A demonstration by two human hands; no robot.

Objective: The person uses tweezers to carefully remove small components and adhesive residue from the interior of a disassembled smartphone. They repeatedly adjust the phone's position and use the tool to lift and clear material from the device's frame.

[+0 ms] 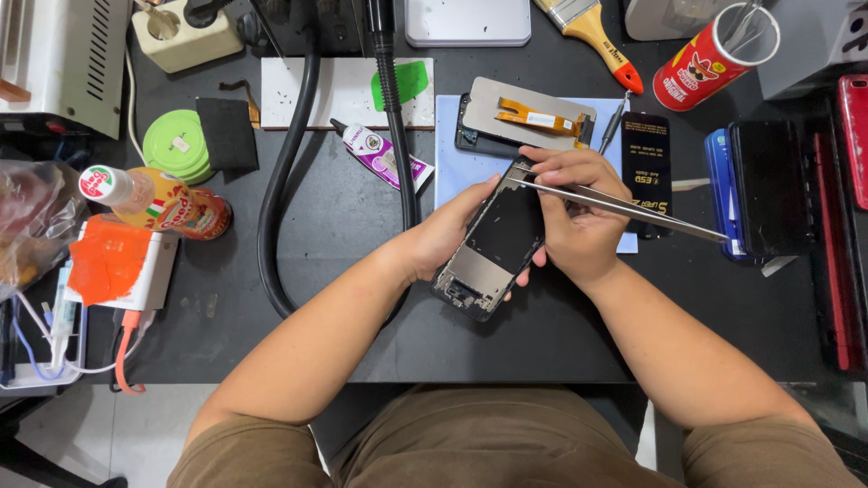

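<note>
An opened phone frame point(493, 244), black with bare metal at its lower end, lies tilted on the dark bench. My left hand point(450, 230) grips its left edge from below. My right hand point(579, 212) rests on the frame's right side and pinches long metal tweezers point(633, 210), their tips touching the frame's top corner. Just behind lies a detached screen panel point(524, 113) with an orange flex cable, on a pale blue mat point(452, 167).
A glue tube point(380, 154) and thick black hose point(289, 154) lie to the left. Behind stand a white board point(344, 90), paintbrush point(592, 32), and red can of tools point(714, 54). Phones point(768, 185) are stacked at right. Bottles point(158, 203) and green tape point(172, 140) sit left.
</note>
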